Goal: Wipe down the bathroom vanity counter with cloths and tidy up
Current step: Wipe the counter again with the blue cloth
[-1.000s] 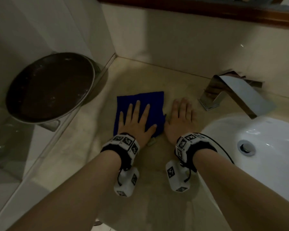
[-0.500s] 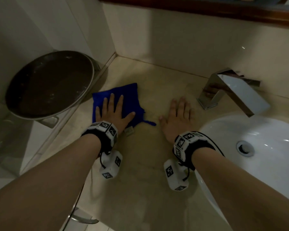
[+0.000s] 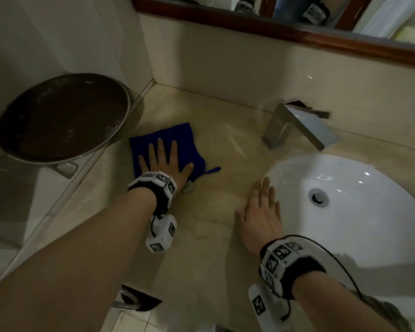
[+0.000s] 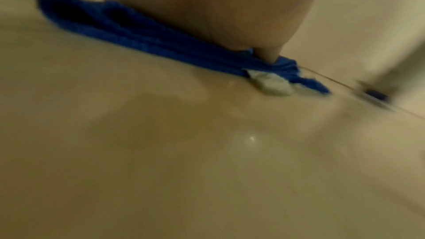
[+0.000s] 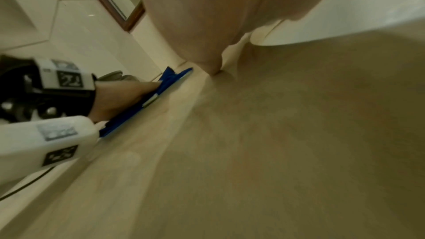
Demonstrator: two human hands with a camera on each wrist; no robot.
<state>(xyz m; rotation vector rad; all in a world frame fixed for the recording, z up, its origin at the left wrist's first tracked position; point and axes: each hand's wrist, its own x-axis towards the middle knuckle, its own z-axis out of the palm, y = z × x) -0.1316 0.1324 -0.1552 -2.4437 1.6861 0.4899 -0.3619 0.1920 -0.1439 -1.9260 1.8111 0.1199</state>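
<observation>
A blue cloth (image 3: 177,137) lies flat on the beige counter (image 3: 213,248), near its left edge. My left hand (image 3: 164,161) presses down on the cloth with straight, spread fingers. The left wrist view shows the cloth (image 4: 142,34) folded under my palm, with a white tag (image 4: 269,83) at its near corner. My right hand (image 3: 261,212) rests flat on the bare counter beside the white basin (image 3: 369,188), holding nothing. From the right wrist I see the cloth (image 5: 138,110) under my left hand (image 5: 119,94).
A round dark metal pan (image 3: 62,116) sits off the counter's left edge. A chrome faucet (image 3: 295,123) stands behind the basin, whose drain (image 3: 318,197) is open. A wood-framed mirror (image 3: 297,32) runs along the back wall.
My left hand slid the blue cloth left toward the pan and holds it there. My right hand drew back along the counter toward me, beside the basin.
</observation>
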